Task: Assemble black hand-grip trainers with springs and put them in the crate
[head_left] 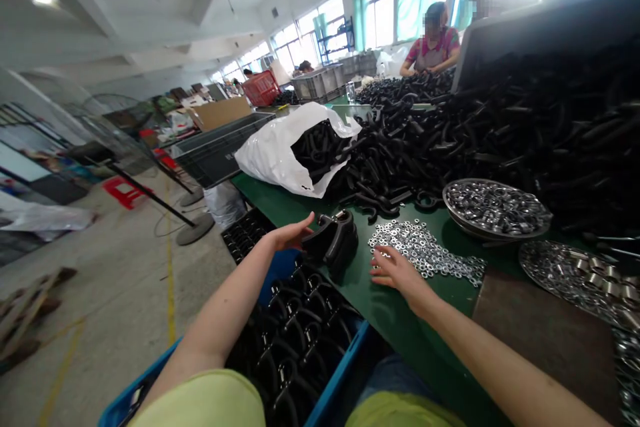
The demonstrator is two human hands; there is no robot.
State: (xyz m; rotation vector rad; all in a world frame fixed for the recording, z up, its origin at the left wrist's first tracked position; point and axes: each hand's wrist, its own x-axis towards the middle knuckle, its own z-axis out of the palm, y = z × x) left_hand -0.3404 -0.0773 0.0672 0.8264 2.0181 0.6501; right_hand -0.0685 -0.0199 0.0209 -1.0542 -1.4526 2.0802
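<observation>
My left hand (293, 235) is at the near edge of the green table, beside a small group of black curved parts with metal fittings (343, 240). Its thumb is stretched out; the other fingertips are partly hidden by the nearest part, and I see no grip on it. Palm down and fingers spread, my right hand (397, 275) hovers at or touches the near edge of a scattered pile of small silver nuts (425, 247). Nothing shows in its fingers. Below my left arm, a blue crate (337, 373) holds rows of glossy black curved parts (300, 320).
A large heap of black curved parts (425, 140) covers the table's far side, beside an open white sack (273, 153). At right are a metal bowl of silver pieces (495, 210), a second dish (560, 273) and a brown board (540, 340). A co-worker (435, 47) sits opposite.
</observation>
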